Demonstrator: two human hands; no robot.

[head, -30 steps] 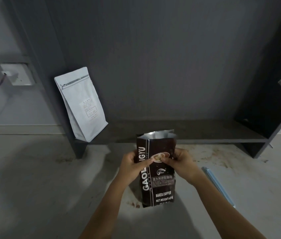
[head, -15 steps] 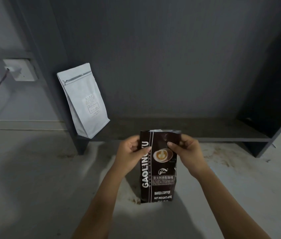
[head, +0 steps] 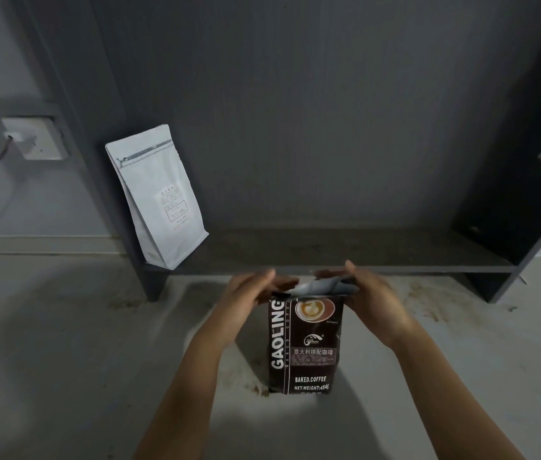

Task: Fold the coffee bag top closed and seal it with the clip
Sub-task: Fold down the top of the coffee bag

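A dark brown coffee bag (head: 305, 346) with white lettering stands upright on the pale floor in front of me. Its silver-lined top is bent backward, away from me. My left hand (head: 249, 300) holds the top's left corner and my right hand (head: 368, 297) holds the right corner, fingers wrapped over the folded strip. The clip is not in view in this frame.
A white coffee pouch (head: 159, 197) leans against the left upright of a dark low shelf (head: 345, 260). A wall socket with a cable (head: 33, 137) is at the far left. The floor around the bag shows brown stains.
Both hands have risen from the bag's front to its top edge. The top, upright before, is now folded back. The blue clip seen on the floor to the right a second ago is out of view.
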